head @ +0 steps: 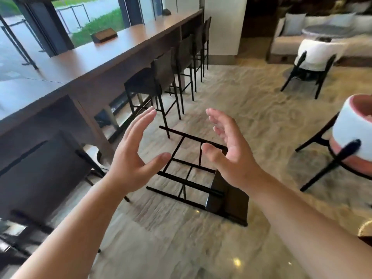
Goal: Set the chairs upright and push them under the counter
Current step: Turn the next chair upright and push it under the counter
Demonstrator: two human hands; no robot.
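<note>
A dark bar chair (203, 178) lies tipped over on the floor in the middle, its thin black legs pointing left toward the long wooden counter (84, 57) and its seat at the lower right. My left hand (132, 156) and my right hand (229, 152) hover above the fallen chair, both open with fingers spread and palms facing each other, touching nothing. Several matching chairs (159, 77) stand upright along the counter's right side. Another dark chair (40, 168) stands at the near left by the counter.
Two white-cushioned armchairs (314, 55) (354, 135) stand on the right. A sofa (314, 31) and a round table are at the back right. A dark box (103, 35) rests on the counter. A white pillar (223, 25) stands at the counter's far end. Marble floor stretches between.
</note>
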